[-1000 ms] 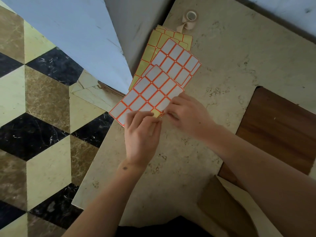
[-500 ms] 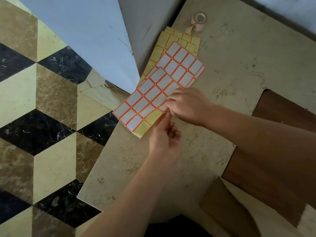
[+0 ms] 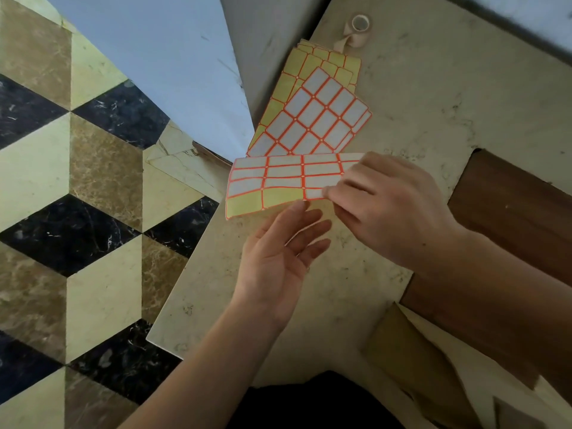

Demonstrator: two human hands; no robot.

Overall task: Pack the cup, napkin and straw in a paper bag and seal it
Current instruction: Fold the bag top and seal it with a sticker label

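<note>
The sheet (image 3: 278, 181) at the frame's centre is a label sheet: white rectangular stickers edged in orange, with its lower-left row peeled down to yellow backing. The right hand (image 3: 393, 209) pinches its right edge, fingers curled over it. The left hand (image 3: 278, 255) lies palm-up just below, fingers straight and spread, fingertips near the sheet's lower edge; whether they touch it cannot be told.

One sheet is held. A fanned stack (image 3: 312, 103) of more sheets lies above it on the table (image 3: 433, 88), at least three, the top one white, those beneath it mostly yellow. One tape roll (image 3: 359, 29) sits at upper centre, a loose end trailing. Brown paper of the bag (image 3: 411, 360) shows at lower right, partly under the right forearm. A dark wooden panel (image 3: 520, 205) is at right.

Half a second ago the sheet lay slanted on the stack; it is now lifted off and turned level, and the left hand has opened from a pointing pose to a flat palm.
</note>
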